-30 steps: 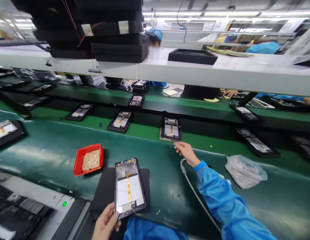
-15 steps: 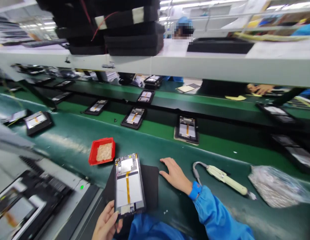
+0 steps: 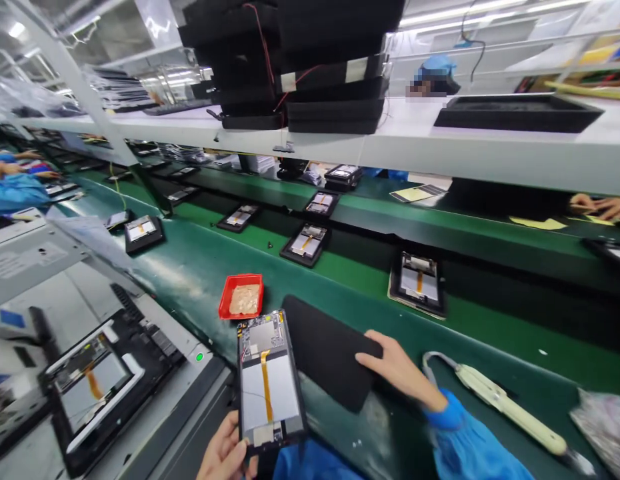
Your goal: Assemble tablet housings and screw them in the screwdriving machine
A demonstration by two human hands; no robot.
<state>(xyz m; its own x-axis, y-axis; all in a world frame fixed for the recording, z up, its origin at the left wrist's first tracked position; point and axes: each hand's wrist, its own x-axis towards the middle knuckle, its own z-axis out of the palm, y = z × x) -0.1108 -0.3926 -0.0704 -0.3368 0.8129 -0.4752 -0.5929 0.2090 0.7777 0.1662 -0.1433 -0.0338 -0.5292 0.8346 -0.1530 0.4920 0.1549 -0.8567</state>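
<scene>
The tablet (image 3: 279, 393), long axis toward 12 o'clock, is pinched at its 7 o'clock corner by the left hand (image 3: 224, 453). At 2, the black pad (image 3: 325, 350) is edge-pinched by the right hand (image 3: 397, 368); open bench (image 3: 331, 424) is seen at 4.

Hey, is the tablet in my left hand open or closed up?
Open: the tablet shows its battery and circuit board uncovered.

A factory's electronics assembly line: opened tablets (image 3: 306, 243) sit spaced along a green belt (image 3: 359, 268) below a long white shelf (image 3: 415, 150), with a co-worker's blue cap (image 3: 439, 65) beyond (tube lights (image 3: 440, 15) run overhead) and, blurred at far left, what looks like another worker's blue sleeve (image 3: 15, 193).
</scene>
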